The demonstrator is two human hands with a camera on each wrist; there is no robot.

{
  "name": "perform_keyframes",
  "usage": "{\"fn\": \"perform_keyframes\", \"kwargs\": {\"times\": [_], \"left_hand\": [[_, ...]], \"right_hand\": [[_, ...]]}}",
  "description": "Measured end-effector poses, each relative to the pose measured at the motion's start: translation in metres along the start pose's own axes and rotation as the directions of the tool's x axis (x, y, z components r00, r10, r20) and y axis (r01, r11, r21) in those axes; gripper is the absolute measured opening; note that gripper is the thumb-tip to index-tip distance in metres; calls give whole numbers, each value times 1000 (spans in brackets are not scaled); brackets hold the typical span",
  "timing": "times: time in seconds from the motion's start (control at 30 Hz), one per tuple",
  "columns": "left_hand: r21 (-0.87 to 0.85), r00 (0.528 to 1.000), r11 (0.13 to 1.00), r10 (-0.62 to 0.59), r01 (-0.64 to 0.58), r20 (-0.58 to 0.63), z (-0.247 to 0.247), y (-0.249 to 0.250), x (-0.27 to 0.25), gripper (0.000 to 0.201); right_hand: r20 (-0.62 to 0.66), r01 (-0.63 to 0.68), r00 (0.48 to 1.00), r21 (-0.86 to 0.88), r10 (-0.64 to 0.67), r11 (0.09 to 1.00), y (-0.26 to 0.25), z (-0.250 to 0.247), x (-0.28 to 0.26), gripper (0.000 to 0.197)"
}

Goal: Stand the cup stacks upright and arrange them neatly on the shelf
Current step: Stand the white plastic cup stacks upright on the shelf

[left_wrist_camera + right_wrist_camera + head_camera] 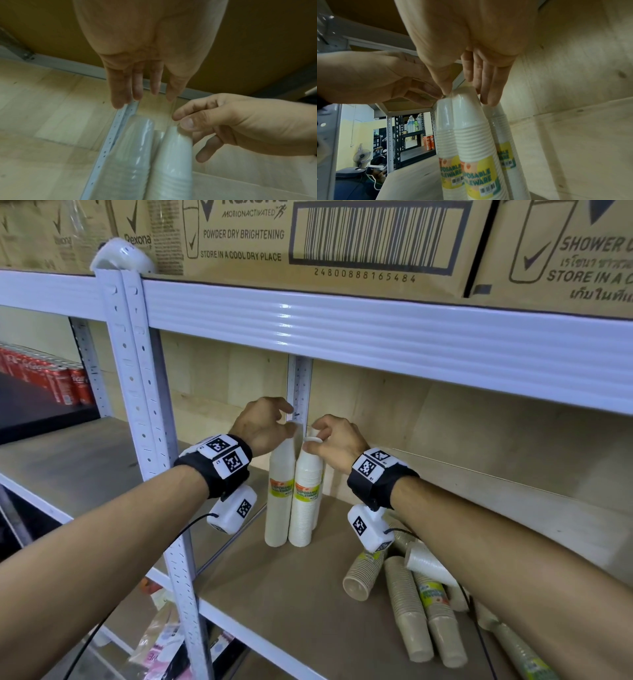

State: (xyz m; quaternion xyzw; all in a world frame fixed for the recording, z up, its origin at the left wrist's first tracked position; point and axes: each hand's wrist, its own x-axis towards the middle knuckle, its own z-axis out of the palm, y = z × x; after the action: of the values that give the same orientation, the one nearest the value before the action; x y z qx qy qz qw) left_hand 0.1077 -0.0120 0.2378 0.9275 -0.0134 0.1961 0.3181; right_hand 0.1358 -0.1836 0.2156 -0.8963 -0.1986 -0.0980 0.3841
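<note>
Three white cup stacks stand upright in the shelf's back left corner: a left stack (pixel 279 501), a front stack (pixel 305 508) and a third stack (pixel 505 135) behind it. My right hand (pixel 318 436) grips the top of the front stack (pixel 471 128) between thumb and fingers. My left hand (pixel 289 419) hovers over the left stack (pixel 137 155), its fingers (pixel 137 88) nearly straight, the tips at the stack's top. Several beige cup stacks (pixel 411 604) and a white one (pixel 428 563) lie on their sides at the right.
The wooden shelf board (pixel 274 594) has bare room between the upright and lying stacks. A white beam (pixel 376 337) runs low overhead with cardboard boxes (pixel 308 241) on it. Steel posts (pixel 147 405) stand at the left; red cans (pixel 61 385) sit on the neighbouring shelf.
</note>
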Motion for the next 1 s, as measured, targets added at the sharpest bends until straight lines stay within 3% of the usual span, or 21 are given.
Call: {"fn": "perform_keyframes", "kwargs": {"times": [0.23,0.37,0.6,0.73,1.0], "left_hand": [[-27,974,978,201,-205,-105,-2,51,1,30],[-75,954,952,295,-298,-41,16,84,4,29],[-142,915,921,380,-362,134,70,133,1,21],[-161,858,897,441,-412,263,105,154,-9,31],[-177,697,863,489,-473,524,180,176,-43,42]], "right_hand": [[6,2,1000,-104,-1,995,2,-53,-9,39],[-12,-50,999,-200,48,978,24,-92,-20,21],[-40,-216,976,-339,215,916,81,-165,-59,39],[-62,-345,936,-372,348,862,121,-198,-93,41],[-52,-519,834,-407,549,751,194,-228,-160,44]]}}
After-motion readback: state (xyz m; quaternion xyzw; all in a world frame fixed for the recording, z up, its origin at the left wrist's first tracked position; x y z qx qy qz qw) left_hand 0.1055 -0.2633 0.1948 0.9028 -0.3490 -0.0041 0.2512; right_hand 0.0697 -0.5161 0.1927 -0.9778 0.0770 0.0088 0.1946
